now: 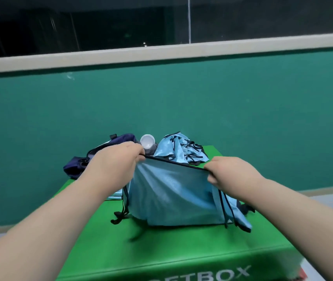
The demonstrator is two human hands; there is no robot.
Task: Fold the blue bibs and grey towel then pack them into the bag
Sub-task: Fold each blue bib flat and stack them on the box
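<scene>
Holding a blue bib (171,191) taut

It hangs mid-frame over the green box (161,250), its dark top edge pinched by the left hand (119,159) and right hand (228,171) at either end. Behind, crumpled bibs (182,149) lie centre-right, the navy bag (80,165) centre-left.

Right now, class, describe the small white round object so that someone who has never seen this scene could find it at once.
Start with the green box in front of the teal wall. At its far end, a navy bag lies left and a crumpled heap of blue bibs right; the white round object sits between them. It alone is white and rigid-looking among soft cloth.
</scene>
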